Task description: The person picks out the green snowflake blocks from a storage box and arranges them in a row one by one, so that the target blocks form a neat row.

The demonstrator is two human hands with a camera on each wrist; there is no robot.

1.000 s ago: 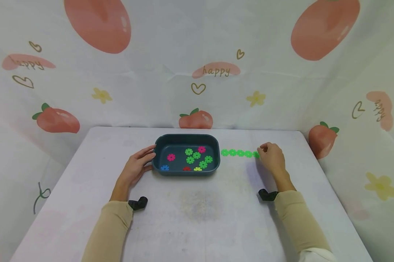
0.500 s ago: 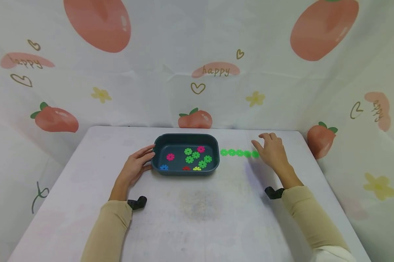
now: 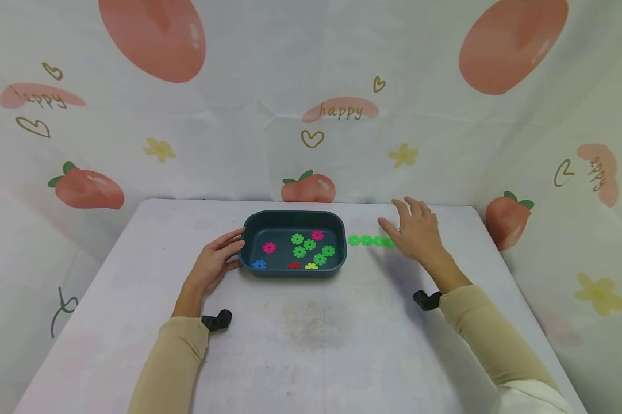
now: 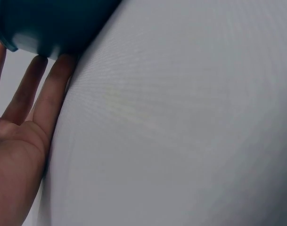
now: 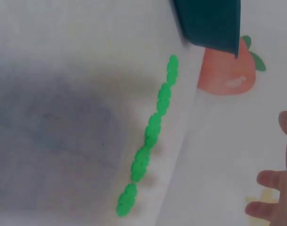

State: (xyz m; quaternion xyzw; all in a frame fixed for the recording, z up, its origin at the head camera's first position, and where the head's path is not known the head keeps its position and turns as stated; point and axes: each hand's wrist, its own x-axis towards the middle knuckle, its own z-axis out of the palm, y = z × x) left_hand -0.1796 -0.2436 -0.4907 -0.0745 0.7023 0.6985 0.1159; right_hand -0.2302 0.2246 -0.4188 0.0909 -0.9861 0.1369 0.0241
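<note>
The right arm [image 3: 492, 333] reaches forward, its right hand [image 3: 417, 233] raised above the desk [image 3: 249, 356] with fingers spread, near a row of green discs [image 3: 367, 240] lying just right of the dark tray [image 3: 292, 274] — whose left end the left hand's [image 3: 211, 264] outstretched, parted fingers touch.

My head camera is facing forward, down over the table [image 3: 311, 368]; both wrist views are looking from nearer, sharing the tray [image 3: 292, 274] at ten-thirty (left) and one o'clock (right).
</note>
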